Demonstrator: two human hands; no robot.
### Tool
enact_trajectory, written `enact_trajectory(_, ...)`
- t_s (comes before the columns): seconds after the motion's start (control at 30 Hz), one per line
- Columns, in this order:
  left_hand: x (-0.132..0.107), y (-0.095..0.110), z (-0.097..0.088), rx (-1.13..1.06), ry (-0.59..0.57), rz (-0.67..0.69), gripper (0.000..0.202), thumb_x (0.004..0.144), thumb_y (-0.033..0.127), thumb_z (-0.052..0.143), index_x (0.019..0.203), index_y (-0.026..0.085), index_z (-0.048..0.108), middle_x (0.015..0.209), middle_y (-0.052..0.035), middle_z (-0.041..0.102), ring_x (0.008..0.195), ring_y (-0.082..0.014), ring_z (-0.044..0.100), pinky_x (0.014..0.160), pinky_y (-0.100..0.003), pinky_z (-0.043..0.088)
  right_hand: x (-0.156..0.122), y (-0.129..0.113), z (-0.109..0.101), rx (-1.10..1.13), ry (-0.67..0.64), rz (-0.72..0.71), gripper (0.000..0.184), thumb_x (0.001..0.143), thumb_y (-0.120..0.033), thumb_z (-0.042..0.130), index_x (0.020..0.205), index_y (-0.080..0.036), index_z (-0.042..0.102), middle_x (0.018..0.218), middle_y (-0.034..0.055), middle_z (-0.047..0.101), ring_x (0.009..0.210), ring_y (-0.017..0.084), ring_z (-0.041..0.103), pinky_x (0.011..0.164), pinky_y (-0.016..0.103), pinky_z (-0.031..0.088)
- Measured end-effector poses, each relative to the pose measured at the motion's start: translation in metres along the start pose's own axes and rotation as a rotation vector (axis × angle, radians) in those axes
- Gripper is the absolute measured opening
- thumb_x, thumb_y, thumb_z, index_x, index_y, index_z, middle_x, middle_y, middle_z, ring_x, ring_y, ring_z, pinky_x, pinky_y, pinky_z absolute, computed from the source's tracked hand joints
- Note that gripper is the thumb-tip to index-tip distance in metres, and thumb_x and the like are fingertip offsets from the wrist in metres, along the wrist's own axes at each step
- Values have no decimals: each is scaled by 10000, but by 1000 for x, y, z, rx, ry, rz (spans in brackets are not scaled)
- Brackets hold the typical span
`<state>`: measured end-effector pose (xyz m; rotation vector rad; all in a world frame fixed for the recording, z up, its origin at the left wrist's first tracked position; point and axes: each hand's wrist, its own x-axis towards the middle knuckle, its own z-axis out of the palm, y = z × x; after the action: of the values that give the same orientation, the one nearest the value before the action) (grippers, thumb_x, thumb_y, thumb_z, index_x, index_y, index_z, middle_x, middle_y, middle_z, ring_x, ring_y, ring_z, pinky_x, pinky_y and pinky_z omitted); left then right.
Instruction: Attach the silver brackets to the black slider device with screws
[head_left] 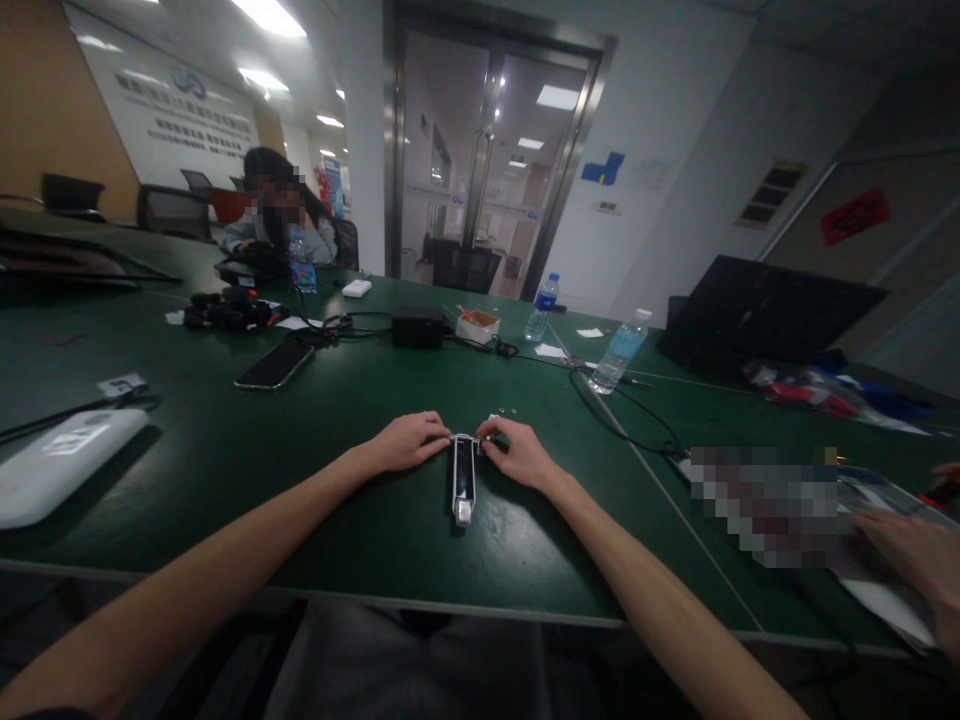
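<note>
A slim, white-edged device [465, 468] with a long dark face and a pale silvery near end lies on the green table in front of me. At the left of its far end is my left hand [409, 441], thumb and fingers pinched together close to the corner; what they hold is too small to name. Opposite it, my right hand [519, 455] is also pinched, by the device's far right corner. Small whitish bits show by its fingertips, too unclear to name. Just beyond that hand, a couple of tiny pale pieces [508, 411] lie on the table.
A phone [274, 365] and a white rounded case [71, 465] lie leftward. Farther back are a black box [418, 327], a small open carton [478, 325], cables and water bottles [621, 352]. A co-worker's hand [911, 550] is at right; another person [281, 210] sits across.
</note>
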<state>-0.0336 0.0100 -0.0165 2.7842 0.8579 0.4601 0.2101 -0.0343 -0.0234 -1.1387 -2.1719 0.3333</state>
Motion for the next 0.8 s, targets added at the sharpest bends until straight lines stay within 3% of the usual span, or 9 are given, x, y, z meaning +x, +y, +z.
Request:
enact_trajectory(0.23, 0, -2, 3, 24, -1, -4, 282, 962, 302, 455, 1101, 187, 671, 1038, -72, 614, 906, -188, 607, 779, -272, 469, -1, 18, 2, -249, 93, 61, 141, 849, -202, 560, 975, -188, 623, 1045, 82, 586, 1011, 208, 536, 920, 367, 443)
enact_trajectory(0.57, 0, 2, -1, 10, -12, -16, 254, 955, 287, 468, 1086, 185, 661, 1040, -68, 610, 910, -188, 607, 778, -273, 468, -3, 23, 3, -371, 68, 198, 165, 887, -295, 554, 985, -191, 637, 1056, 91, 516, 996, 204, 516, 879, 324, 438)
enact_trajectory(0.8, 0, 2, -2, 4, -34, -35, 245, 944, 273, 481, 1092, 177, 651, 1061, -69, 606, 926, -189, 604, 787, -275, 475, -1, 16, -2, -436, -26, 293, 196, 917, -327, 515, 988, -188, 634, 959, 89, 586, 907, 201, 537, 808, 304, 418)
